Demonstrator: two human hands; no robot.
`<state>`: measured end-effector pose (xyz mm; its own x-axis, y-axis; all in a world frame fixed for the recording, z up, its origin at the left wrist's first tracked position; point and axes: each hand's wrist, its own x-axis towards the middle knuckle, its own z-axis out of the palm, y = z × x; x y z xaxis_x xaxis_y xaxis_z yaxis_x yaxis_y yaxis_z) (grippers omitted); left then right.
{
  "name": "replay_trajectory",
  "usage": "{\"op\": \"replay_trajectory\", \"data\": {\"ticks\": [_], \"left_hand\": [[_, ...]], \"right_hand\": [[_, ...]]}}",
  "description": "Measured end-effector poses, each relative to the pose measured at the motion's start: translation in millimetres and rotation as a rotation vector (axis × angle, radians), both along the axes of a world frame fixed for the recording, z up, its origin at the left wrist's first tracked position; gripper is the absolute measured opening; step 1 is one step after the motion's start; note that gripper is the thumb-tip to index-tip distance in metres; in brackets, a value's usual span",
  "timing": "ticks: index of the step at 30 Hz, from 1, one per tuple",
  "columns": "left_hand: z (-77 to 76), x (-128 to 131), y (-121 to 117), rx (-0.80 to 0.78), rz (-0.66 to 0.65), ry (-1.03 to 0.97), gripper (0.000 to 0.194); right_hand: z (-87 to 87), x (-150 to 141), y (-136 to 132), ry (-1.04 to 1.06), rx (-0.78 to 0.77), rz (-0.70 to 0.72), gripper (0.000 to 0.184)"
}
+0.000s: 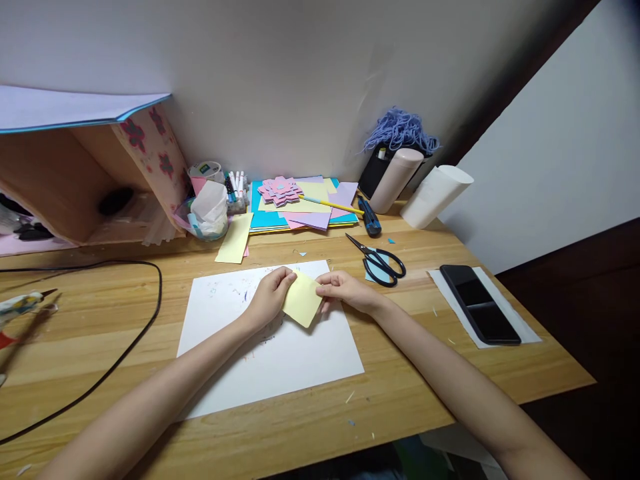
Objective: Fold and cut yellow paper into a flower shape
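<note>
A small pale yellow paper square [303, 301] is held above a white sheet [270, 347] lying on the wooden desk [400, 393]. My left hand [273, 293] pinches the square's upper left edge, fingers closed on it. My right hand [345, 291] pinches its upper right corner, fingers also closed. The square tilts like a diamond between the two hands. The white sheet bears faint pen marks and small scraps.
Black scissors [380, 261] lie right of the hands, a phone [479, 303] on paper farther right. Coloured paper with a pink flower cutout [280, 190] is stacked at the back. A glue gun [20, 307] and black cable [125, 333] lie left. A yellow strip [235, 238] lies nearby.
</note>
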<state>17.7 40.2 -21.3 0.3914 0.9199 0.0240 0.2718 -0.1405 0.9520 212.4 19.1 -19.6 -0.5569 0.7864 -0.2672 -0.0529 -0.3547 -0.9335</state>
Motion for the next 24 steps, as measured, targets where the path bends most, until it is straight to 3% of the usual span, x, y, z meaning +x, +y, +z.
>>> {"op": "replay_trajectory", "data": {"ticks": [6,11,17,24], "left_hand": [[4.4,-1.8,2.1,0.053,-0.076,0.065,0.028],[5.3,-1.3,2.7,0.001,-0.1,0.047,0.03],[1.3,-4.4,8.5,-0.074,-0.083,0.026,0.032],[3.7,-6.1,8.6,-0.112,-0.083,-0.026,0.031]], "right_hand": [[2.2,-9.4,-3.0,-0.038,0.066,-0.116,0.029],[4.5,-6.5,-2.1,-0.117,0.113,-0.095,0.026],[0.9,1.6,-1.7,-0.091,0.006,0.023,0.032],[-2.1,-1.9,-2.4,-0.094,0.053,-0.056,0.028]]}}
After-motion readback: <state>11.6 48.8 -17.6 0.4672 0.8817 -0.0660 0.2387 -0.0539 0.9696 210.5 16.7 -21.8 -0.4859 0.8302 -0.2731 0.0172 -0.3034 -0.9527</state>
